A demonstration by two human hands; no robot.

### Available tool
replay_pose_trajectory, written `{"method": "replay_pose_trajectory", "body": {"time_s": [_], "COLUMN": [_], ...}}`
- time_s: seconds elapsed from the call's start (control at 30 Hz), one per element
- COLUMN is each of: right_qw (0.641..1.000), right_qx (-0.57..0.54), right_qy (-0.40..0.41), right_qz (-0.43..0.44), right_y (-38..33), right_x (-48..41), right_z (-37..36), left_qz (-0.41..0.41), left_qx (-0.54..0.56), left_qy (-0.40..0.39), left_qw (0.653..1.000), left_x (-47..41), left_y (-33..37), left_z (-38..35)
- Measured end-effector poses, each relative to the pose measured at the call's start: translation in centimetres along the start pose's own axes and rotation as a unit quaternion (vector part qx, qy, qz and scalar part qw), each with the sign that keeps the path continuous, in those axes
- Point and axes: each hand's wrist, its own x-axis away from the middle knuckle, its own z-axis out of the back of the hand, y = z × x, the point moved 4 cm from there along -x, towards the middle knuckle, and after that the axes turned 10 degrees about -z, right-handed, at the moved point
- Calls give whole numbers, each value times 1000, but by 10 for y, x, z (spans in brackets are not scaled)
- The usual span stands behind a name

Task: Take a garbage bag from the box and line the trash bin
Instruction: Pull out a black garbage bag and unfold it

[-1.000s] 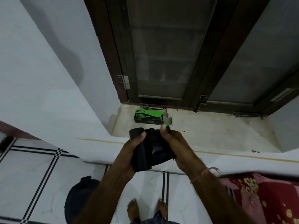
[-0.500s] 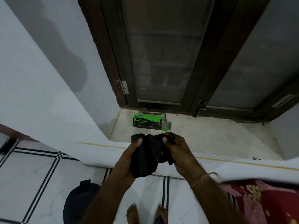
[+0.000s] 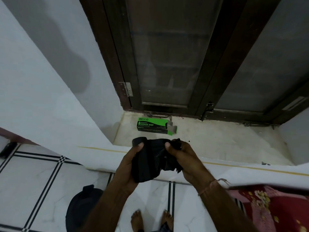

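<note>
Garbage bag (image 3: 147, 160), black, still folded, pinched btwn left hand (image 3: 129, 166) & right hand (image 3: 183, 160), thumbs on top. Green box (image 3: 154, 125) (flap open) on sill beyond.

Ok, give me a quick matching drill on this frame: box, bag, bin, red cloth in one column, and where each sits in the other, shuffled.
Things:
1. box
2. bag
3. bin
4. red cloth

Places:
A. on the tiled floor, lower left, beside the left forearm
B. lower right corner of the view
C. held between the left hand and the right hand
D. lying on the sill by the dark door frame, end flap open

Pairs: 1-D, 2-C, 3-A, 4-B
</note>
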Motion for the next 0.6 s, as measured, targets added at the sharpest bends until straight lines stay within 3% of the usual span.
{"method": "replay_pose_trajectory", "body": {"time_s": [0.2, 0.33, 0.43, 0.6], "right_qw": [999, 996, 997, 999], "right_qx": [-20, -78, 8, 31], "right_qy": [26, -29, -78, -8], "right_qz": [5, -28, -8, 11], "right_y": [1, 1, -3, -3], "right_x": [-5, -1, 5, 0], "right_z": [0, -7, -13, -12], "left_qz": [0, -4, 6, 15], "left_qx": [4, -6, -2, 4], "left_qy": [2, 10, 8, 11], "left_qw": [1000, 1000, 1000, 1000], "left_x": [0, -1, -1, -1], "left_y": [-2, -2, -4, -8], "left_z": [2, 5, 6, 8]}}
